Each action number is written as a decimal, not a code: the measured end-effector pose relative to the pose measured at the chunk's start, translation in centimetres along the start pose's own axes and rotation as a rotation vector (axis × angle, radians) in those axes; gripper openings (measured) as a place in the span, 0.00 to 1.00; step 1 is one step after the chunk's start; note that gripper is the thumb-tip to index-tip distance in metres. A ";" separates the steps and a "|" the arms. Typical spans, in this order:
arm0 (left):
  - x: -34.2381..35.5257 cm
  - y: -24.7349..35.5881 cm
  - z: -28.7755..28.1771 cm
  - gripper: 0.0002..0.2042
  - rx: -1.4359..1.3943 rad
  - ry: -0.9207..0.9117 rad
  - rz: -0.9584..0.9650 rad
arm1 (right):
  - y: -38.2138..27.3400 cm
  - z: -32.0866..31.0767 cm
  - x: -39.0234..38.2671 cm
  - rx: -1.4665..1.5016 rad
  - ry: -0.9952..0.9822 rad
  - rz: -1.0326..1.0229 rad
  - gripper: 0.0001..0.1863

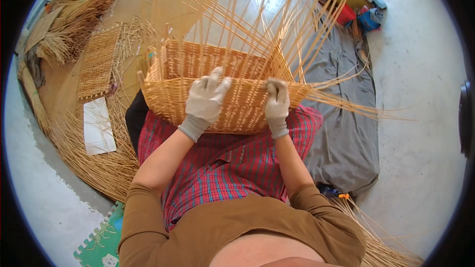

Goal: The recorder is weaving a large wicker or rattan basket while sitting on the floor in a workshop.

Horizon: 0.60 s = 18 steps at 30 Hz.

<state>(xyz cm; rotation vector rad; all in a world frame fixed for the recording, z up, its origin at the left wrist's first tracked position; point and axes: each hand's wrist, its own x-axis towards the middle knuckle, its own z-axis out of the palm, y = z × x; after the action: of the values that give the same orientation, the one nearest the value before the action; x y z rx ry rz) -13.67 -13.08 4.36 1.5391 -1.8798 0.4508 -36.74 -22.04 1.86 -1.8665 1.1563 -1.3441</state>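
Note:
A rectangular wicker basket of light brown woven strands rests across my lap, its near wall facing me. Long unwoven rods rise from its far and right sides, and more fan out to the right. My left hand, in a whitish glove with a grey cuff, grips the near wall left of its middle, fingertips at the upper edge and one finger raised. Toward the right end of that same edge, my right hand, gloved alike, is closed with its fingers bent over the rim. The fingers' undersides are hidden.
A red plaid cloth covers my legs. At left lie a woven panel, a white sheet and piles of loose strands. Grey fabric spreads at right, with red and blue containers beyond. A green mat sits lower left.

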 end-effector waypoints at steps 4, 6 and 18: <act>1.5 5.2 3.7 0.37 -0.079 -0.367 -0.244 | -5.9 1.9 9.5 -0.337 -0.078 -0.454 0.33; 1.0 5.2 4.5 0.38 -0.009 -0.409 -0.175 | -5.4 1.2 9.9 -0.376 -0.134 -0.300 0.40; 7.8 10.4 7.9 0.15 -0.160 -0.123 0.000 | 1.8 -7.3 2.8 0.152 0.235 0.203 0.05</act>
<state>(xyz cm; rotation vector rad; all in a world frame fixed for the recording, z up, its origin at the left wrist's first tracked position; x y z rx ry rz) -26.52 -21.17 5.35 1.4891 -1.9584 0.2034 -43.82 -25.00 4.17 -1.4720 1.2825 -1.5166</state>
